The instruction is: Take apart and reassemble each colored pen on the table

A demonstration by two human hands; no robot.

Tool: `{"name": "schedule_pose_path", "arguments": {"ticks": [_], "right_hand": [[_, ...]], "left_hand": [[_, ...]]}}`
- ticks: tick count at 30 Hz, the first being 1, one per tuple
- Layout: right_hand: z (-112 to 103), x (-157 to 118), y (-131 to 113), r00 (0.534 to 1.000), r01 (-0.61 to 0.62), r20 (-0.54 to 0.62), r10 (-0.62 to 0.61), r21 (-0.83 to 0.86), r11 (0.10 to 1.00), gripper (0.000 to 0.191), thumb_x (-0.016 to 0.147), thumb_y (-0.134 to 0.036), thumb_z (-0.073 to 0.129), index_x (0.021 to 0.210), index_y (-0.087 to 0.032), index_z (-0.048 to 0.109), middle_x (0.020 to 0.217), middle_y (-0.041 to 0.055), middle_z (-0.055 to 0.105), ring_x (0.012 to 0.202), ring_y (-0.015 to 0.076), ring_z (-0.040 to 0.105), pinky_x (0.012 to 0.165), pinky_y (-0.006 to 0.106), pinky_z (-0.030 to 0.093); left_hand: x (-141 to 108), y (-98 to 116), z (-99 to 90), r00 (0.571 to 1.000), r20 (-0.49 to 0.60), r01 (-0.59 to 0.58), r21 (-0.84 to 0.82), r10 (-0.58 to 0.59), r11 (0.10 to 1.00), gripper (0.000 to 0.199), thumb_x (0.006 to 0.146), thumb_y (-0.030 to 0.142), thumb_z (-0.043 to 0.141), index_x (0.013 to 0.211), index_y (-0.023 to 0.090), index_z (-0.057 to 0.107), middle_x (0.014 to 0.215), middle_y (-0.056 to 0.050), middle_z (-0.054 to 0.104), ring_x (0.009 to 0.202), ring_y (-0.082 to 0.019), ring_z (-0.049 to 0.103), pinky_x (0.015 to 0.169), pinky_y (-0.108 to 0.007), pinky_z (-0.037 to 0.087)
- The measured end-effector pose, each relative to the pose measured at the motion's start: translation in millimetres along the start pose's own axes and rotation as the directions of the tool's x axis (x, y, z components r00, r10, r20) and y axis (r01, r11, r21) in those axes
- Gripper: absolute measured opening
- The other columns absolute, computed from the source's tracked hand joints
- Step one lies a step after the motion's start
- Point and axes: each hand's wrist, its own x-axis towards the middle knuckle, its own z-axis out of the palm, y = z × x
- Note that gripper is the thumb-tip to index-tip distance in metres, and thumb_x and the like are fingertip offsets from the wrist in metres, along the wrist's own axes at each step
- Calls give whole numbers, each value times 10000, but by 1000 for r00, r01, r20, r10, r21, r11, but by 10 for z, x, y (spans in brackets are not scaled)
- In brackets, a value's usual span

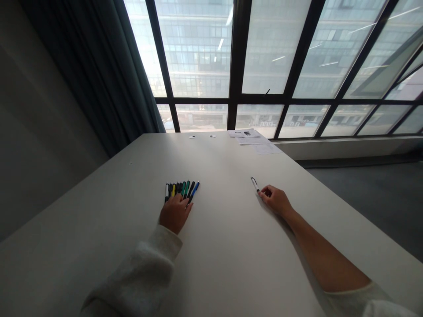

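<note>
Left hand (175,214): flat, fingers together, on the near ends of a row of colored pens (182,191)
Right hand (276,200): pinching a thin white pen (254,184)
Between them: white table (224,237)
Far edge: papers (251,138)

The pens (181,190) fanned out by the left hand (175,213) show mostly black barrels, with a white one at the left end, a yellow one, green ones and a blue one at the right end. The pen (254,184) at the right hand (276,200) is white or silver with black ends. The counter (231,246) is plain off-white, and the papers (251,137) at its far edge are white with black print. Both fuzzy sleeves (132,277) are off-white. A dark teal curtain (89,66) hangs at upper left, and black window frames (238,53) form a grid across the top.
</note>
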Motion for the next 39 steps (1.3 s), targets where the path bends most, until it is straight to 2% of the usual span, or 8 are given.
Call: {"name": "schedule_pose_path", "arguments": {"ticks": [5, 10, 15, 32, 36, 39], "right_hand": [[0, -3, 2, 1000, 6, -3, -6, -4, 1000, 214, 805, -410, 601, 788, -206, 662, 703, 26, 694, 641, 174, 614, 625, 271, 402], [-2, -8, 2, 1000, 9, -3, -9, -2, 1000, 229, 807, -419, 590, 785, -206, 672, 706, 32, 702, 645, 178, 614, 620, 273, 400], [-3, -9, 6, 1000, 18, -2, -18, 0, 1000, 234, 808, -417, 582, 781, -204, 675, 731, 40, 716, 659, 184, 621, 628, 278, 403], [0, -14, 3, 1000, 4, 9, -4, 12, 1000, 224, 808, -407, 590, 788, -204, 682, 738, 35, 717, 670, 182, 634, 637, 275, 411], [-1, -19, 0, 1000, 5, 5, -5, 10, 1000, 219, 805, -404, 592, 784, -205, 680, 739, 37, 719, 676, 186, 637, 642, 277, 415], [-5, -23, -2, 1000, 8, 4, -8, 8, 1000, 225, 808, -412, 588, 787, -207, 679, 736, 35, 718, 678, 188, 638, 643, 277, 418]], "left_hand": [[0, -13, 0, 1000, -1, 18, 25, -18, 1000, 292, 938, 342, 514, 935, 165, 746, 902, -110, 639, 867, -289, 617, 707, -373, 496], [5, -10, 17, 999, -12, 37, 16, -37, 999, 333, 935, 354, 526, 1144, 146, 681, 975, -113, 642, 850, -267, 627, 712, -362, 505], [6, -3, 27, 1000, 17, -5, -2, 5, 1000, 282, 949, 352, 505, 971, 176, 724, 919, -95, 648, 825, -251, 633, 695, -341, 498], [32, -19, 80, 999, -44, 15, -46, -17, 999, 336, 962, 410, 479, 1008, 151, 688, 934, -107, 641, 808, -247, 624, 700, -340, 491], [151, -49, 65, 998, -58, -34, -64, 30, 997, 391, 969, 457, 440, 1105, 200, 701, 968, -109, 640, 884, -253, 605, 798, -366, 488], [224, -88, 87, 997, -64, -54, -72, 49, 996, 439, 953, 499, 448, 1194, 218, 685, 1160, -142, 634, 1056, -310, 572, 891, -448, 466]]}}
